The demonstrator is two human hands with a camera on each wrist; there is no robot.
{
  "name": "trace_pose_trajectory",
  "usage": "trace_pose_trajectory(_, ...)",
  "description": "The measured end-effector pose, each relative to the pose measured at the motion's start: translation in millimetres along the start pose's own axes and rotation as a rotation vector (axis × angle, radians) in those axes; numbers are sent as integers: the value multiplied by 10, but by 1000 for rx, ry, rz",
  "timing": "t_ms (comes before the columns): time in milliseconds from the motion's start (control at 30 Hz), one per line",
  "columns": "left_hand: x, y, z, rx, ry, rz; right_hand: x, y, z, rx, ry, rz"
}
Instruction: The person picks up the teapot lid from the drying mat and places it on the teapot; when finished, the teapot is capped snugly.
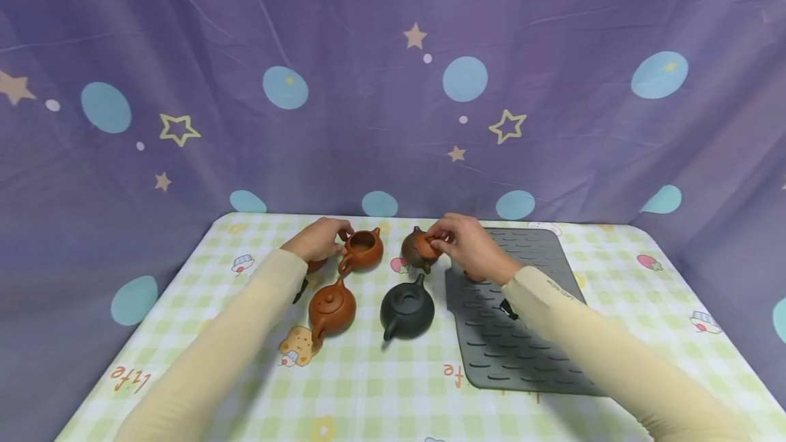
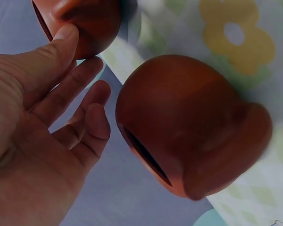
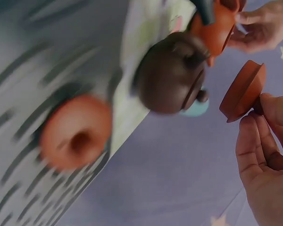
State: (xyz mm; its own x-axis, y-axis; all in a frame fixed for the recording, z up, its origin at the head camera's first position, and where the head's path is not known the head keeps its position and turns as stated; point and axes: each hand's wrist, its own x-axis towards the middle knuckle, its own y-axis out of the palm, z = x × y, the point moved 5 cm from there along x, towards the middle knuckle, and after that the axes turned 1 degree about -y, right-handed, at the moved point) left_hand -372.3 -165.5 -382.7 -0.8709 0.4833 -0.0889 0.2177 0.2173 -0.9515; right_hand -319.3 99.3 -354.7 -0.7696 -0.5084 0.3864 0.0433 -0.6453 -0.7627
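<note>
My left hand (image 1: pixel 321 239) holds an orange-brown clay teapot (image 1: pixel 367 254) by its side near the handle, thumb against the body. That teapot has its top opening uncovered. A second reddish-brown teapot (image 2: pixel 174 103) sits below the same hand, mostly hidden in the head view; a dark opening shows on it. My right hand (image 1: pixel 469 243) pinches an orange clay lid (image 3: pixel 245 92) by its knob, held above the table. Behind the lid in the head view stands a dark brown teapot (image 3: pixel 167 77) with its lid on.
Nearer me stand a lidded orange teapot (image 1: pixel 333 312) and a black teapot (image 1: pixel 408 319). A grey ridged mat (image 1: pixel 522 353) lies at the right, with another orange lid (image 3: pixel 75 132) on it. A checked cloth (image 1: pixel 381 387) covers the table, and a purple curtain (image 1: pixel 368 87) hangs behind.
</note>
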Motion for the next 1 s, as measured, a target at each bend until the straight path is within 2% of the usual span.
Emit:
trace_pose_trajectory(267, 0, 2, 49, -26, -6, -24, 382, 336, 245, 20, -45, 41)
trace_pose_trajectory(433, -16, -15, 12, -22, 22, -28, 648, 555, 323, -6, -26, 92)
trace_pose_trajectory(600, -1, -22, -12, -23, -6, -10, 879, 726, 379, -24, 17, 154)
trace_pose_trajectory(767, 29, -6, 12, -28, -30, 2, 1027, 852, 419, -46, 10, 182)
trace_pose_trajectory(900, 29, -11, 39, -22, -29, -4, 1086, 909, 447, -60, -25, 179)
trace_pose_trajectory(1000, 23, -14, 56, -17, -28, -4, 1116, 943, 453, -59, -18, 189)
